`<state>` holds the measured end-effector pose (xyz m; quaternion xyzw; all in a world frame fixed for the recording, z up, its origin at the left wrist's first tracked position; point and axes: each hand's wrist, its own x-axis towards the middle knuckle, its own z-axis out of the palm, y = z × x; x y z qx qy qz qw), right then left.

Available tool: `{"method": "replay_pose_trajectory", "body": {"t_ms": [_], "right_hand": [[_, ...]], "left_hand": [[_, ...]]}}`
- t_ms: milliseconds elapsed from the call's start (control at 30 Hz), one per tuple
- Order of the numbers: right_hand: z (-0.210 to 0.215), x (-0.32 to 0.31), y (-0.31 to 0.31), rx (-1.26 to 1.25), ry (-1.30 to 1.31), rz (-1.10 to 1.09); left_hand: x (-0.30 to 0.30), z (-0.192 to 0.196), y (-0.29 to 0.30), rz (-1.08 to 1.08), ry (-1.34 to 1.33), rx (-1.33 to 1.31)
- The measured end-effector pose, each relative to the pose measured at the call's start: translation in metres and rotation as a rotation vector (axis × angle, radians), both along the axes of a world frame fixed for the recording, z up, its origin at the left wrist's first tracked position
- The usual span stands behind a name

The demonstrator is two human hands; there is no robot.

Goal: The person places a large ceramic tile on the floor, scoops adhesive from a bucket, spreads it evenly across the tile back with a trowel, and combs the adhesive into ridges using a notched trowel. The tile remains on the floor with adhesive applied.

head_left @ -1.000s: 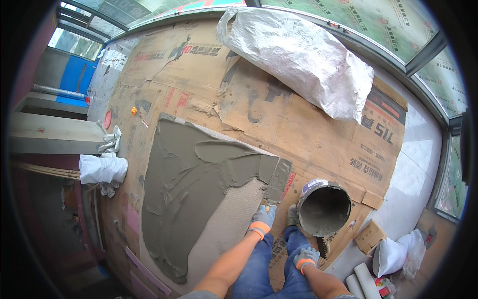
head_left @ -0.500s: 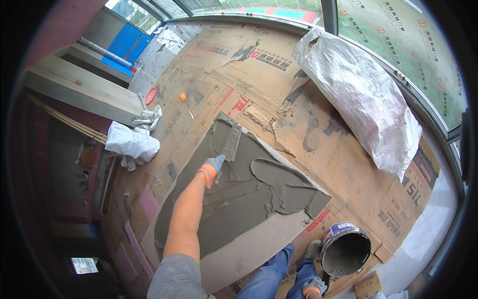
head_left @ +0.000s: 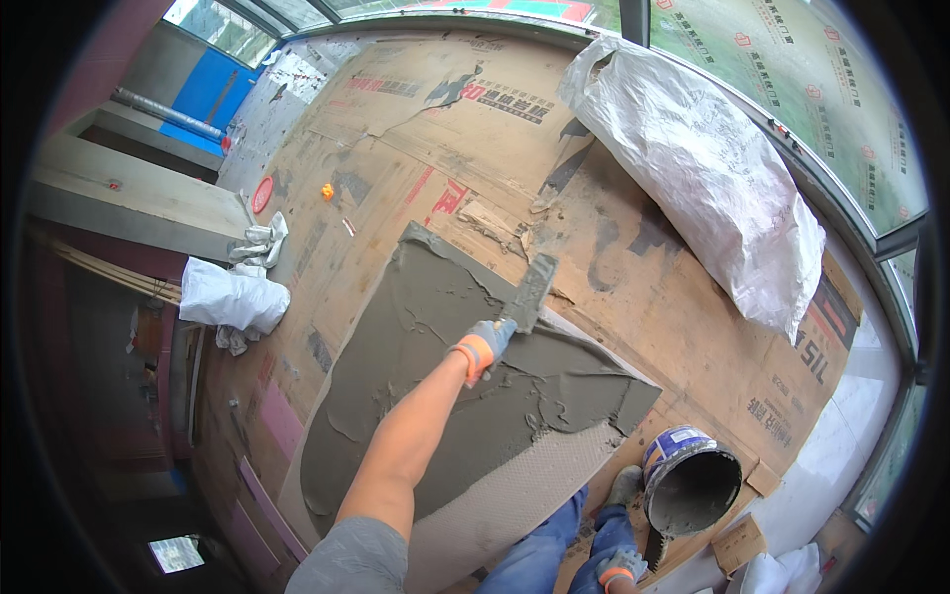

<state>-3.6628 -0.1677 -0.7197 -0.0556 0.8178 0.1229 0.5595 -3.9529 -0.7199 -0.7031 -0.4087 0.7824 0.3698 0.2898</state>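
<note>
My left hand (head_left: 485, 348), in a grey-blue glove with an orange cuff, is closed on the handle of a flat trowel (head_left: 535, 290). Its mortar-smeared blade lies at the far right edge of a large tile (head_left: 520, 510). Grey mortar (head_left: 396, 376) covers most of the tile, while a strip of dimpled back shows bare on the near side. Low at the right, by my knee, my right hand (head_left: 620, 568) is closed around a dark tool with a toothed edge, seemingly a notched trowel (head_left: 655, 547); its handle is hidden.
A bucket (head_left: 693, 490) with mortar-coated walls stands right of the tile, beside my shoe (head_left: 625, 485). Cardboard (head_left: 396, 148) covers the floor. A big white sack (head_left: 703, 178) lies along the windows. Another white bag (head_left: 233, 297) and pink strips (head_left: 272, 510) lie at left.
My left hand has moved the trowel right and toward me, from the tile's far corner to its far right edge. The view has shifted slightly. My right hand stays by the knee.
</note>
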Motion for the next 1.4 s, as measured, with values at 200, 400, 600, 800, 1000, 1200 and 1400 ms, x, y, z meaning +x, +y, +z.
{"method": "replay_pose_trajectory", "body": {"t_ms": [200,400,600,800,1000,1200,1400], "right_hand": [[0.007,-0.001,-0.02,0.017,-0.047,-0.117],[0.012,-0.012,-0.011,0.069,-0.081,-0.28],[0.012,-0.002,0.012,0.003,-0.044,-0.358],[0.01,0.002,0.042,0.005,-0.014,-0.374],[0.014,-0.01,0.051,-0.042,0.035,-0.377],[-0.014,-0.037,0.086,-0.518,0.571,-0.8],[0.059,-0.159,-0.007,-1.096,0.175,-1.06]], "left_hand": [[0.013,-0.019,0.102,-0.316,0.249,-0.076],[0.054,0.067,0.061,0.319,-0.097,0.135],[0.064,0.034,0.099,0.266,-0.12,0.065],[0.026,-0.013,0.251,-0.253,0.017,-0.092],[-0.016,-0.034,0.372,-0.231,0.052,0.198],[0.062,0.014,0.443,-0.097,0.334,0.169],[0.186,0.061,0.44,0.235,0.375,0.04]]}}
